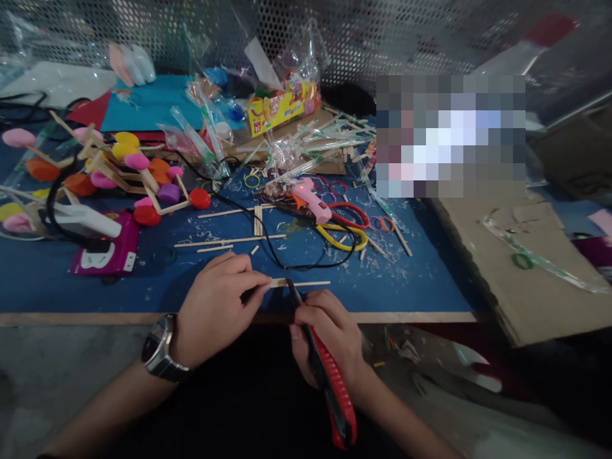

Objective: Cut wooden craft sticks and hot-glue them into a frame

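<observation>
My left hand (pixel 220 303), with a wristwatch (pixel 160 349) on the wrist, pinches a thin wooden stick (pixel 306 284) that lies flat near the front edge of the blue table top (pixel 421 280). My right hand (pixel 329 335) is closed round a red and black utility knife (pixel 329 376). The knife's blade tip rests on the stick just right of my left fingertips.
A pink glue gun (pixel 310 199) with a black cord, red and yellow scissors (pixel 347 226), loose sticks and rubber bands lie behind. A stick-and-bottle-cap structure (pixel 124 172) stands at left. Brown cardboard (pixel 516 255) covers the right. Plastic bags crowd the back.
</observation>
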### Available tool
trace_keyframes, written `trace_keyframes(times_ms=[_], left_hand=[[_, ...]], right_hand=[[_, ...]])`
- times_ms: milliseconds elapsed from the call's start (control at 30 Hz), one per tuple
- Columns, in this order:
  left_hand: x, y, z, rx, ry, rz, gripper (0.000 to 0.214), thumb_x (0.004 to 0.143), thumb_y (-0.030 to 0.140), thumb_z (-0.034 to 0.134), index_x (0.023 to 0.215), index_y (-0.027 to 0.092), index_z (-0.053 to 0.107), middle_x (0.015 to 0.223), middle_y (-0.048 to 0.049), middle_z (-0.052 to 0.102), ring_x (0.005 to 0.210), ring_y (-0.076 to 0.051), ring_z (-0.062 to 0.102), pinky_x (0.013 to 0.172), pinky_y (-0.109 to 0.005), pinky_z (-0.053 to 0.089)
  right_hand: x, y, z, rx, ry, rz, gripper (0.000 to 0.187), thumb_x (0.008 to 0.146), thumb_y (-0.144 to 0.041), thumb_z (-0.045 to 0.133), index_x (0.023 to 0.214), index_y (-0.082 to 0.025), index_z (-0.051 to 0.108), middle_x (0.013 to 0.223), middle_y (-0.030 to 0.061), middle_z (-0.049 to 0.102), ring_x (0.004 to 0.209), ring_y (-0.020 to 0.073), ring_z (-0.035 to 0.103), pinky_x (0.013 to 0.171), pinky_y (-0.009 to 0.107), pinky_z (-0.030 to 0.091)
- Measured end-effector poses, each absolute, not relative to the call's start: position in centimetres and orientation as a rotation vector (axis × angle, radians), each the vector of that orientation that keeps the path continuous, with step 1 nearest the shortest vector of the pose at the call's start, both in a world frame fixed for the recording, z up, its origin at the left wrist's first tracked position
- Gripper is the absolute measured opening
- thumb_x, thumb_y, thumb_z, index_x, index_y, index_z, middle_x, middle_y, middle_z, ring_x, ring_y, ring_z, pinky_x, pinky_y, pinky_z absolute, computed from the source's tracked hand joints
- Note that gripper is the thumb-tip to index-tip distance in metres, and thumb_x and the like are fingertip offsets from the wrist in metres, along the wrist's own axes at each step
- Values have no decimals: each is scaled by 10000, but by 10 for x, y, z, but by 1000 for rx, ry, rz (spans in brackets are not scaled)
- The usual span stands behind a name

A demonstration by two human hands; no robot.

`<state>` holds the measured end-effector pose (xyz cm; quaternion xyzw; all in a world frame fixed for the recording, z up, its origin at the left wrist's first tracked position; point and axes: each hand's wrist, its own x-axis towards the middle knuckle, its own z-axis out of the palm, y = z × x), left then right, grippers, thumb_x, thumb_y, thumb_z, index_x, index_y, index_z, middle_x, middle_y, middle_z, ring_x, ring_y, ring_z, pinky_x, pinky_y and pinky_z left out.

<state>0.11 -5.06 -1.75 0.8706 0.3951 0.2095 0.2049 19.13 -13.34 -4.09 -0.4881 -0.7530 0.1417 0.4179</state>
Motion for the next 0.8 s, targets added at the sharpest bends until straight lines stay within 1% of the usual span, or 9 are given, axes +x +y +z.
trace_keyframes(times_ms=[167, 267, 367, 533, 800], left_hand=[[2, -51, -18, 2439, 1107, 577, 176, 949, 217, 614, 916, 186, 784, 774, -33, 633, 760, -200, 596, 733, -367, 464], [2, -51, -19, 2461, 1098, 572, 202, 970, 238, 589, 972, 194, 786, 789, -36, 632, 772, -206, 583, 749, -378, 461], [2, -52, -19, 2471, 1091, 568, 217, 975, 231, 577, 1006, 202, 790, 776, -33, 603, 759, -204, 556, 730, -376, 450], [3, -52, -18, 2473, 1086, 569, 208, 958, 207, 586, 967, 213, 794, 754, -24, 574, 743, -196, 537, 700, -361, 435], [2, -52, -20, 2494, 1085, 592, 199, 949, 208, 591, 941, 216, 790, 753, -24, 586, 741, -194, 546, 695, -357, 438]], right_hand=[[190, -133, -42, -1203, -1905, 363, 191, 822, -37, 530, 870, -219, 497, 759, 12, 509, 711, 178, 490, 634, 327, 447], [188, -133, -42, -1203, -1929, 354, 192, 821, -36, 521, 871, -218, 489, 755, 14, 517, 708, 183, 497, 633, 330, 437], [187, -133, -42, -1193, -1938, 344, 193, 816, -32, 504, 880, -214, 492, 749, 14, 522, 699, 184, 491, 637, 334, 429], [186, -133, -42, -1211, -1910, 351, 194, 808, -37, 495, 885, -214, 505, 749, 10, 536, 694, 179, 491, 625, 323, 419], [183, -134, -42, -1220, -1896, 320, 199, 804, -31, 488, 858, -222, 489, 731, 3, 529, 682, 180, 485, 619, 320, 406]])
